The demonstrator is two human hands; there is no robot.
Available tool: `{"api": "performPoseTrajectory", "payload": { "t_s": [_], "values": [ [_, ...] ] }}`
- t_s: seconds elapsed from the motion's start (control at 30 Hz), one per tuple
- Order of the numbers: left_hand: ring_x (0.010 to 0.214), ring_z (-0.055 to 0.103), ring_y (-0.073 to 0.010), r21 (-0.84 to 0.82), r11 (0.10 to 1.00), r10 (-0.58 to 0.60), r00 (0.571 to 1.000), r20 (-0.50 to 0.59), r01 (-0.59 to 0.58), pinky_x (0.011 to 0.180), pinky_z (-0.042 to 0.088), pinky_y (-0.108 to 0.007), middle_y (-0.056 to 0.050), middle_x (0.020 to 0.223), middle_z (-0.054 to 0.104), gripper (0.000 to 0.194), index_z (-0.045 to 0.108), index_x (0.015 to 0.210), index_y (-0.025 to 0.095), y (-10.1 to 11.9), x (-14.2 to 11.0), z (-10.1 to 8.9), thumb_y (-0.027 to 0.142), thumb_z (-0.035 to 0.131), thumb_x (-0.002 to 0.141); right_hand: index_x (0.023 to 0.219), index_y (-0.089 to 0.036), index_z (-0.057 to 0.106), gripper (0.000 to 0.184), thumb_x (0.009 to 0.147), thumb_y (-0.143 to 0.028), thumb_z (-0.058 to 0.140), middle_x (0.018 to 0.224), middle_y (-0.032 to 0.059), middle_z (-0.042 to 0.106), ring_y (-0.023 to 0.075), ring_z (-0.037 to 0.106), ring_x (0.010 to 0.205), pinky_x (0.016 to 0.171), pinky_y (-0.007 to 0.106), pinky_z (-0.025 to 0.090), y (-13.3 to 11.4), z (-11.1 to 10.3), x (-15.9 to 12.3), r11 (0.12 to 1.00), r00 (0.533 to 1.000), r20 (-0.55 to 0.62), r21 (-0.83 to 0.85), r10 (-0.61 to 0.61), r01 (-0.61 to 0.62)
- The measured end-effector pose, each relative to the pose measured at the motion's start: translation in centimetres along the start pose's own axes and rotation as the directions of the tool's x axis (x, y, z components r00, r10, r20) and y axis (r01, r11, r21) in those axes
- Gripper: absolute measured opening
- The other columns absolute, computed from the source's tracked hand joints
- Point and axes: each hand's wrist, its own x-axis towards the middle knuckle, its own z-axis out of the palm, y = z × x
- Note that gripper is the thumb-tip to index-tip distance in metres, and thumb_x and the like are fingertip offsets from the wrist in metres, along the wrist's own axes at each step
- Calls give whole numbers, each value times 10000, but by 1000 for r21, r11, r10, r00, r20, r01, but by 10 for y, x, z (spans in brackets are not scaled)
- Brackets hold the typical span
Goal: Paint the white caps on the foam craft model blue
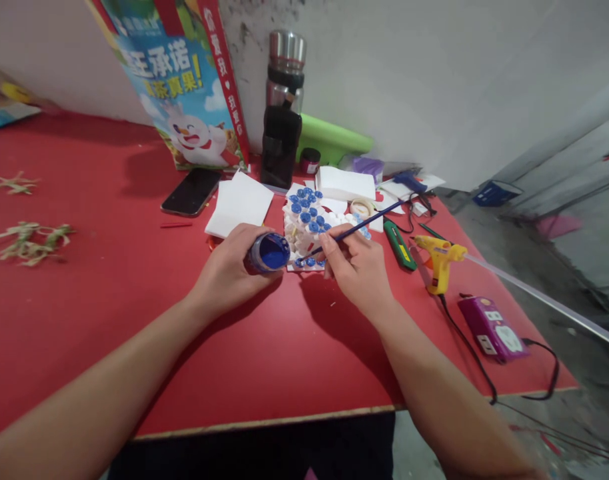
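Observation:
My left hand (234,267) is wrapped round a small jar of blue paint (273,253), tilted so its open mouth faces me. In my right hand (357,267) a long thin paintbrush (369,219) is pinched, its tip down at the lower edge of a white craft piece (295,230). Several small round bumps on that piece are painted blue (304,207); others remain white. The right fingers hide part of the piece's right side. The jar sits just left of the piece.
A black phone (191,192), white paper (239,203) and a dark bottle (282,133) stand or lie behind. To the right are a green utility knife (399,245), a yellow glue gun (440,260) and a purple power strip (492,328) with cords. The table's front edge is near me.

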Motion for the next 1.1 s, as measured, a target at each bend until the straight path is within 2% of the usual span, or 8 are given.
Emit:
{"api": "performPoseTrajectory", "payload": {
  "t_s": [0.1, 0.23, 0.43, 0.6, 0.73, 1.1],
  "values": [
    [1215, 730, -343, 10, 1000, -3, 1000, 1, 3, 1082, 606, -492, -109, 1277, 767, 458, 711, 1254, 242, 0, 0, 0, 376, 836, 834, 961, -241, 642, 294, 1109, -492, 606, 736, 8, 738, 134, 624, 545, 562, 294, 506, 0, -1, 0, 999, 1000, 16, -36, -10, 10],
    [1212, 730, -335, 12, 1000, 14, 1000, -6, -14, 1070, 609, -483, -111, 1270, 764, 444, 710, 1252, 235, 0, 0, 0, 367, 833, 847, 976, -241, 636, 282, 1110, -488, 607, 741, 9, 738, 141, 645, 561, 568, 299, 502, 0, -1, 1, 1000, 1000, -21, -8, -17, 17],
    [1206, 733, -340, 5, 1000, 26, 1000, 2, -26, 1062, 610, -493, -112, 1262, 758, 440, 713, 1251, 237, -1, 0, 0, 335, 841, 842, 947, -243, 638, 280, 1108, -469, 596, 707, -7, 698, 133, 623, 546, 568, 293, 494, -1, -2, 0, 999, 1000, 26, -52, 5, -4],
    [1205, 731, -337, 5, 1000, 23, 1000, 0, -23, 1063, 611, -483, -113, 1264, 759, 441, 711, 1257, 230, 0, 0, 0, 332, 837, 846, 961, -239, 637, 300, 1109, -497, 601, 729, 6, 722, 137, 626, 556, 564, 293, 496, -1, -2, 0, 1000, 1000, -9, -17, 2, -2],
    [1197, 732, -338, 7, 999, 31, 999, 5, -32, 1055, 608, -476, -114, 1259, 760, 446, 712, 1258, 222, -1, 0, 0, 328, 838, 843, 952, -235, 638, 276, 1097, -468, 608, 692, -5, 708, 128, 595, 520, 559, 294, 475, -2, -1, 0, 999, 1000, 21, -34, 16, -15],
    [1187, 736, -336, 23, 998, 54, 999, -11, -53, 1046, 615, -474, -115, 1261, 763, 447, 715, 1264, 215, -3, 0, 1, 320, 823, 843, 939, -239, 633, 272, 1090, -464, 612, 668, -16, 684, 136, 620, 544, 564, 283, 485, -1, -1, 0, 1000, 1000, -17, -27, 8, -9]
  ]
}}
